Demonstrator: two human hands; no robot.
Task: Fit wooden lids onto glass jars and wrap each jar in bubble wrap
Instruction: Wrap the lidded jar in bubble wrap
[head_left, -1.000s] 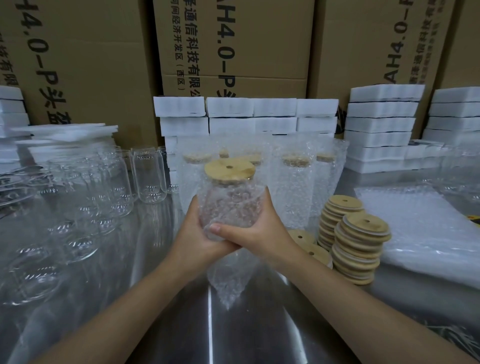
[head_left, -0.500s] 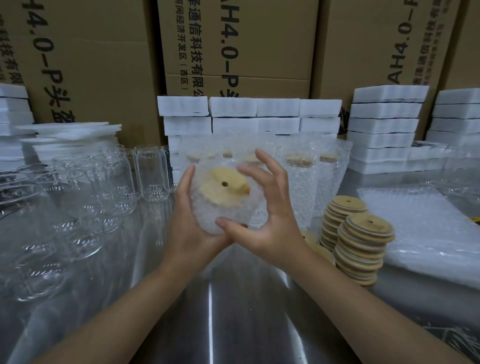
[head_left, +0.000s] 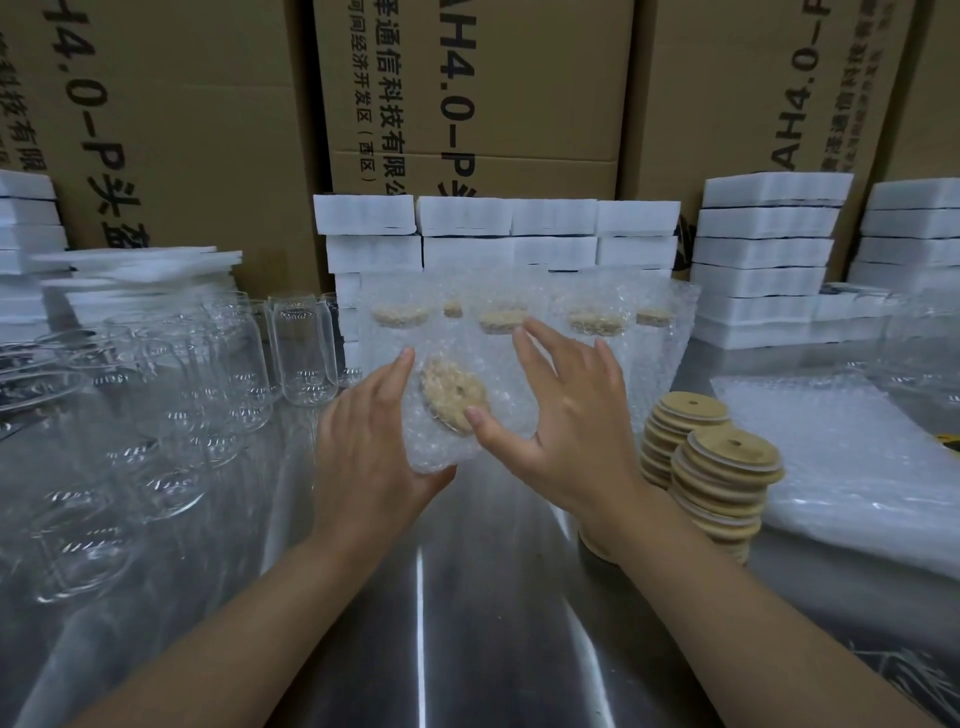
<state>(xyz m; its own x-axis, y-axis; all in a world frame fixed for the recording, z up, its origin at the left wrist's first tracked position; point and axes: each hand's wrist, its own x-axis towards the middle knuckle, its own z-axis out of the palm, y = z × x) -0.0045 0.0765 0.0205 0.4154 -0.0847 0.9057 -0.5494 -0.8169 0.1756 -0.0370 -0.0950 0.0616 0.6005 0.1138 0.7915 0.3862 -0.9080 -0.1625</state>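
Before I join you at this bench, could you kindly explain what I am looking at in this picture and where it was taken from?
There is no machine: the picture comes from a wide-angle camera worn on a person's head, looking forward and down, so the bare arms are the wearer's own. The left hand cups a jar in bubble wrap from below; its wooden lid shows through the wrap. The right hand has its fingers spread, thumb pressing the wrap by the lid. On the steel table stand empty glass jars at the left, wrapped jars behind, stacked lids and bubble wrap sheets at the right. White foam blocks and cardboard boxes stand at the back.
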